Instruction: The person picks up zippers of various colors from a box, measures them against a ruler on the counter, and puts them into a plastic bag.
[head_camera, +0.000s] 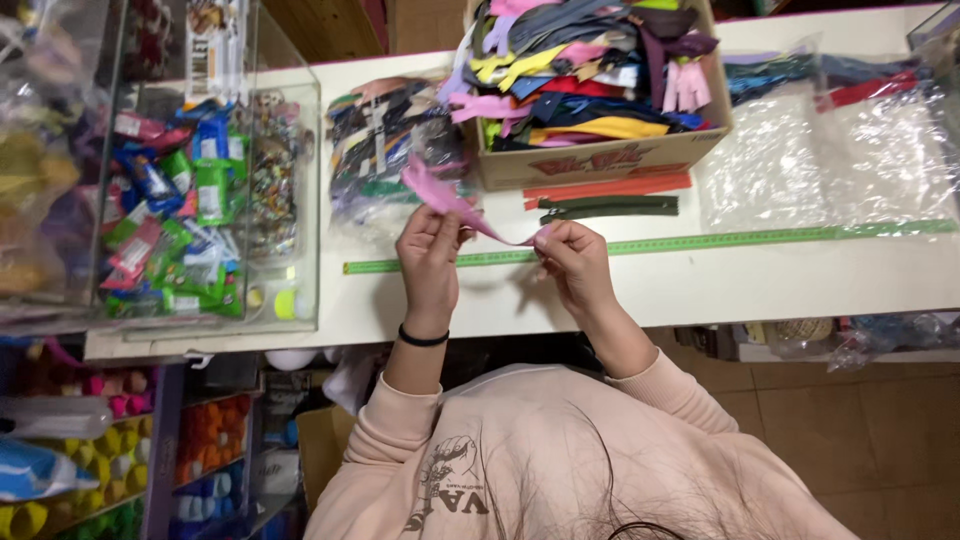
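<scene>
**Pink zipper stretched between two hands**

We see both hands over the white counter (700, 285), pinching a pink zipper (445, 198) between them. The left hand (430, 255), with a black band (422, 339) at the wrist, nips the zipper near its loose upper end, which flaps up toward 11 o'clock. The right hand (575, 258) pinches the lower end with thumb and fingertips. The zipper runs taut between them, just above a green measuring tape (750, 238) lying flat along the counter. At 12 o'clock sits a cardboard box (600, 160) heaped with coloured zippers; an orange zipper (610, 186) and a dark green one (610, 207) lie before it. At 9 o'clock stands a clear bin (300, 200) of small packets.
</scene>
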